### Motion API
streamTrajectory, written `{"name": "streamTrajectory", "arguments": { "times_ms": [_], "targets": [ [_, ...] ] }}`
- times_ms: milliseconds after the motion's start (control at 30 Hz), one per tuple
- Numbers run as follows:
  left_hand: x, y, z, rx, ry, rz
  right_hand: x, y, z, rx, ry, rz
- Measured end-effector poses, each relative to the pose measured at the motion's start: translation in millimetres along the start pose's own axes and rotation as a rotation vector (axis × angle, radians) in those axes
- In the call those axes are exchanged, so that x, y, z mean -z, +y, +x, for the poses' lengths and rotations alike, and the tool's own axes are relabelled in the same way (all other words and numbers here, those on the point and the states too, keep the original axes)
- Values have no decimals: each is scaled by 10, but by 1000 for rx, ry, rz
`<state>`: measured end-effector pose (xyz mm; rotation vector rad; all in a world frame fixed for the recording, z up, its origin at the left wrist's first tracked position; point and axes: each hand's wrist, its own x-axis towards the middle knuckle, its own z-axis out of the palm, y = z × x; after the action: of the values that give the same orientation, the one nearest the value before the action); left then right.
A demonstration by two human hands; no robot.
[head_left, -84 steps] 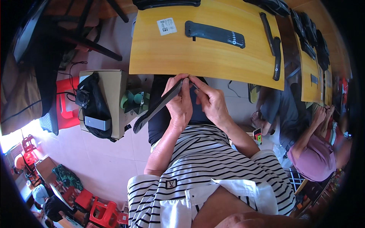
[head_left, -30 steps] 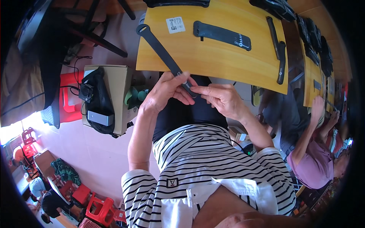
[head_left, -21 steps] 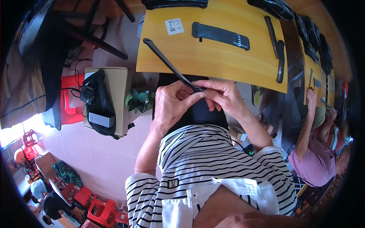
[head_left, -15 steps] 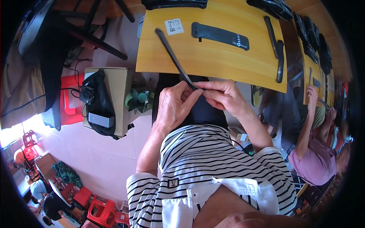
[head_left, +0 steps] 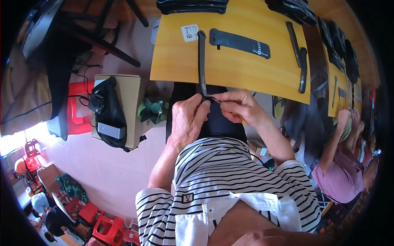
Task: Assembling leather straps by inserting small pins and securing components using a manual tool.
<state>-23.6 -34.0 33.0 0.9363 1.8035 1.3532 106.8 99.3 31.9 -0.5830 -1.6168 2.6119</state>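
Note:
My left hand [head_left: 188, 119] grips the near end of a long narrow black strap [head_left: 201, 61] that points away from me over the yellow table [head_left: 230, 69]. My right hand [head_left: 238, 105] pinches the same end from the right, fingertips meeting the left hand's. A wider black strap piece with pale markings [head_left: 239, 42] lies flat on the table beyond, and a white label [head_left: 189, 32] sits at its left. Both hands hover over my dark lap, just off the table's near edge.
More black straps [head_left: 301, 63] lie at the table's right, with stacks [head_left: 192, 5] at the far edge. A cardboard box with a black device [head_left: 110, 115] stands on the floor to my left. Another person [head_left: 340, 164] sits at my right by a second yellow table.
The strap's far end has swung from pointing up-left to pointing nearly straight away from me. My hands stayed at the near end, close together.

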Motion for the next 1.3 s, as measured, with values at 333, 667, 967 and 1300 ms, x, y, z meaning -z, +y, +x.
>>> {"name": "streamTrajectory", "arguments": {
  "times_ms": [333, 667, 967, 1300],
  "targets": [
    [114, 240, -298, -120, 34, 73, -312, -292, 107, 410, -104, -692],
    [-116, 238, -87, -81, -166, -463, -233, -294, -74, 66, -62, 95],
    [-154, 201, 15, 22, -333, -639, -104, -523, -181, 52, 146, 114],
    [-223, 261, 64, 143, -318, -289, -1, -348, -246, -44, 188, 495]
  ]
}}
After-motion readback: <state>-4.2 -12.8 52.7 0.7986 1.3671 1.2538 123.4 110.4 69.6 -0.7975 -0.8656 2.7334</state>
